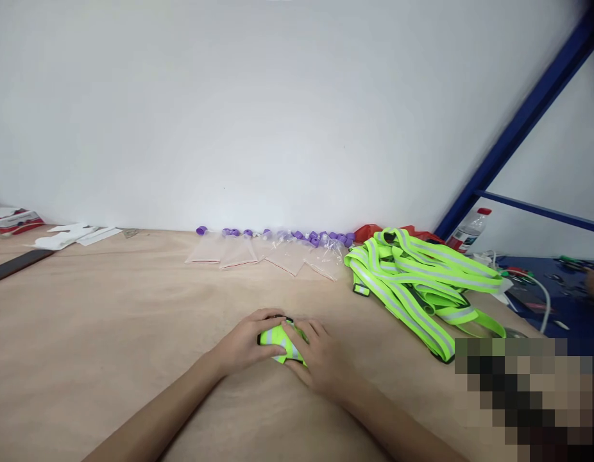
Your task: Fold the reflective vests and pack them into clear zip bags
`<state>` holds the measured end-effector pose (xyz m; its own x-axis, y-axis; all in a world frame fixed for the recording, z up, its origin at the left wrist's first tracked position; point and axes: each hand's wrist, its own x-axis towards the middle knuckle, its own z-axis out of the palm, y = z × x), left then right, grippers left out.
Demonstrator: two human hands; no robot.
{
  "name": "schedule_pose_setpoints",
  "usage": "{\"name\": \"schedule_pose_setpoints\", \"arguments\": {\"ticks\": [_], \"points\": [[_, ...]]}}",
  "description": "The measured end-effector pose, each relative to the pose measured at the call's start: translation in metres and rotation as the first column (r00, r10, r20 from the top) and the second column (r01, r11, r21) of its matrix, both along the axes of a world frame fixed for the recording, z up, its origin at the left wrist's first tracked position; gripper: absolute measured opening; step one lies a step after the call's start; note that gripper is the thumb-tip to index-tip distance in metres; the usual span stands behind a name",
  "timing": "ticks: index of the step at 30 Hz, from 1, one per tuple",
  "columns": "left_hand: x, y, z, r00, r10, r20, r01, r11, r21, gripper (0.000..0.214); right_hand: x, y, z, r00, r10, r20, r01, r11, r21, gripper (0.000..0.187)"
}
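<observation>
Green strap bundle is held in the left hand's and right hand's grip; purple bits line the table's back edge.

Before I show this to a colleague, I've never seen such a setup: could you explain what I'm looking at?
There is no machine here. One camera, worn on a person's head, looks forward and down at their bare hands. The left hand and right hand together hold a small folded bundle of neon yellow-green strap with silvery stripes, just above or on the light-brown tabletop; I can't tell which.

To the right lies a loose heap of neon yellow-green striped straps. Towards the white wall lie flat, clear plastic bags, with small purple pieces along their far side. White paper strips lie at the far left.
</observation>
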<state>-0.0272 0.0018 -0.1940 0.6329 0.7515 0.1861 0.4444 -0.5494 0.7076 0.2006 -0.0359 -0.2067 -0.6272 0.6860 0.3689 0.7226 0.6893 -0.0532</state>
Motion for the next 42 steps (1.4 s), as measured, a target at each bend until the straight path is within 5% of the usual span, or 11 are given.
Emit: {"name": "schedule_pose_setpoints", "arguments": {"ticks": [4,10,29,42], "points": [[0.006,-0.003,0.001,0.998,0.011,0.066,-0.012,1.0,0.005,0.043,-0.001,-0.001,-0.002,1.0,-0.014,-0.005,0.014,1.0,-0.022,0.058],[0.009,-0.01,0.001,0.984,0.139,0.113,-0.127,0.986,-0.104,0.057,0.002,-0.002,0.0,0.998,-0.003,-0.06,-0.003,0.996,-0.09,0.052],[0.011,-0.012,-0.001,0.996,0.028,0.087,-0.03,0.999,0.019,0.045,0.007,0.002,0.013,0.996,-0.006,-0.091,-0.025,0.941,-0.338,0.051],[0.012,-0.011,0.001,0.994,0.043,0.097,-0.046,0.999,0.028,0.051,0.009,0.001,0.007,0.993,-0.004,-0.12,-0.032,0.953,-0.3,0.046]]}}
